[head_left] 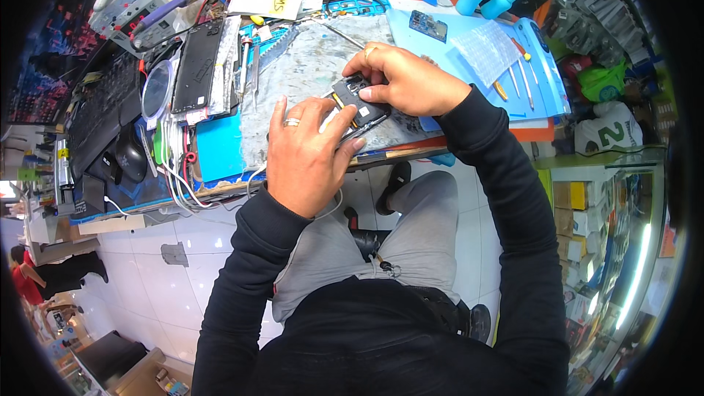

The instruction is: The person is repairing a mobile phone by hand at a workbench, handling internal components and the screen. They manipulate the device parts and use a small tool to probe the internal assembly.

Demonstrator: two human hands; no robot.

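Both of my hands work on an opened black phone (373,111) over a stained grey mat (279,73). My left hand (304,147) grips its lower left part, fingertips on the black frame and thumb near the lower edge. My right hand (400,81) has its thumb pressed on the upper part of the phone and its index finger bent over the top. Some of the phone's inner parts show between my fingers; the rest is hidden. Beyond the hands lies a long thin metal tool (341,34).
A dark phone (194,66), cables, a round lens (157,92) and a mouse (130,154) crowd the left. At right, a blue mat (535,99) holds a circuit board (428,26), bottles (469,0), bubble wrap (484,51) and small tools. A person in red (26,279) is at far left.
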